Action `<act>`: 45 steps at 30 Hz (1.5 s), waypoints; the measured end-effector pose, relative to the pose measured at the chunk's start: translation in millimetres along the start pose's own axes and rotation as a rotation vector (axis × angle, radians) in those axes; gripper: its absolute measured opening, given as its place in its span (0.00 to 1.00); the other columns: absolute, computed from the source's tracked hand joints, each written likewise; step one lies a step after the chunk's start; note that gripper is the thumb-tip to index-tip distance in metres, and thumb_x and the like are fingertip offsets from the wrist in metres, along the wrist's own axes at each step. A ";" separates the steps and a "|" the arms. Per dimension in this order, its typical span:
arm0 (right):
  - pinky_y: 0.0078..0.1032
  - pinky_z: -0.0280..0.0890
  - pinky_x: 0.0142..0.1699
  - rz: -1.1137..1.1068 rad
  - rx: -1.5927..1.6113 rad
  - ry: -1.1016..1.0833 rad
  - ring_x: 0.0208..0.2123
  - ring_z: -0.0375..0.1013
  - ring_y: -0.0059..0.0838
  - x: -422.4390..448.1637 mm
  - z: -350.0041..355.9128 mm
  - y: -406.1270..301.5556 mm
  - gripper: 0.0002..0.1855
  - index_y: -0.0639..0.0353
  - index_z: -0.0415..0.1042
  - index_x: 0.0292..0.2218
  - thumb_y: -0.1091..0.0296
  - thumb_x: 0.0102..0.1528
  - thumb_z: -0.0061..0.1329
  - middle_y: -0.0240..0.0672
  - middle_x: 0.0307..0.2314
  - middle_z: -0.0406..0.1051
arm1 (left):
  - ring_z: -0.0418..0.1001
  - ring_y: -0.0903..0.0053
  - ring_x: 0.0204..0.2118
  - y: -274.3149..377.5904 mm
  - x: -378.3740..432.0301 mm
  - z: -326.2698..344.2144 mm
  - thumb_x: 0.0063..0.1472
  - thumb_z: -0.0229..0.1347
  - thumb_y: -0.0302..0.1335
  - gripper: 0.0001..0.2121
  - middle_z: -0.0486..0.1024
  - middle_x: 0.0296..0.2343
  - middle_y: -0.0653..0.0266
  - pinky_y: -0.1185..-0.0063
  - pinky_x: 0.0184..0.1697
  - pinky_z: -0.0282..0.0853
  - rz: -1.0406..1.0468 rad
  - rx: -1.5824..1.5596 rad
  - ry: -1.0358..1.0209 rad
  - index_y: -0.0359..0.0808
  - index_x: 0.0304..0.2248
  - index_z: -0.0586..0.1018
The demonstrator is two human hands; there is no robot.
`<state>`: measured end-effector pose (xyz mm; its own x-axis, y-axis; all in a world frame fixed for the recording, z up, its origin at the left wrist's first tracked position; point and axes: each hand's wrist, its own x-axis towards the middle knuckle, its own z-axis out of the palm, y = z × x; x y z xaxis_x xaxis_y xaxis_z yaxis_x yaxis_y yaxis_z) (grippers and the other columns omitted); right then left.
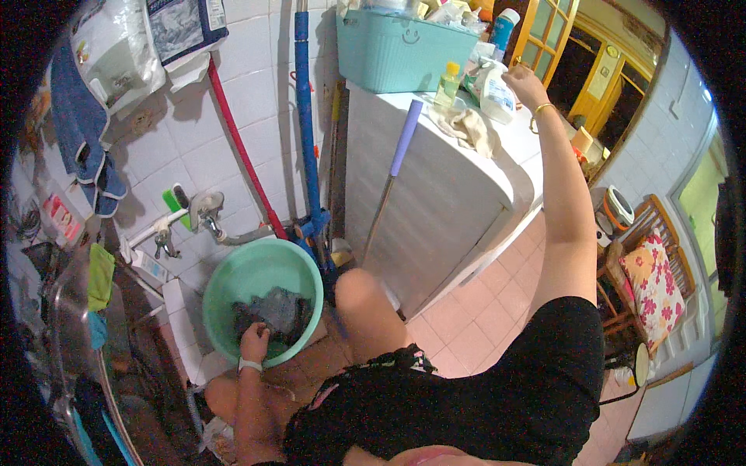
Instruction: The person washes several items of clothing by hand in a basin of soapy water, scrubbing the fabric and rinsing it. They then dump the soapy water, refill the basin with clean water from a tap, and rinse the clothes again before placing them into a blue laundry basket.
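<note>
A round green plastic basin (220, 279) stands low before me, with wet-looking dark grey cloth (280, 309) bunched inside. My left hand (254, 342), with a pale band on its wrist, reaches over the near rim. Its fingers are curled at the cloth's edge; whether they grip it is unclear. On the far right, my right arm is stretched out above a white cabinet top (402, 102). There my right hand (526, 86), a gold bracelet on its wrist, is bent beside a white plastic bottle (498, 96). Its fingertips are hard to make out, so a grip cannot be confirmed.
A tap (211, 218) and hose are on the tiled wall behind the basin. Mop poles, one with a purple handle (406, 138), lean nearby. A turquoise bin (402, 52), a yellow-capped bottle (447, 87) and a rag (466, 131) occupy the cabinet top. A metal sink edge (105, 373) runs along the left.
</note>
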<state>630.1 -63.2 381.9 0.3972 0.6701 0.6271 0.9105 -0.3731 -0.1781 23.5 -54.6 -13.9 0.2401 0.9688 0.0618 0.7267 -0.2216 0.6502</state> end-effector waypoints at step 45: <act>0.24 0.60 0.37 0.442 -0.057 0.429 0.33 0.65 0.36 -6.9 62.8 109.4 0.34 0.68 0.55 0.38 0.59 0.32 0.53 0.45 0.30 0.64 | 0.67 0.69 0.26 -11.9 4.0 -3.3 0.46 0.46 0.27 0.11 0.69 0.23 0.56 0.77 0.31 0.61 0.029 -0.019 -0.064 0.30 0.30 0.69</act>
<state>734.2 -68.3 310.5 0.6432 0.1310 0.7544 0.6580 -0.5983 -0.4572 13.6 -47.8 -18.9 0.3020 0.9527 0.0332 0.7067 -0.2471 0.6629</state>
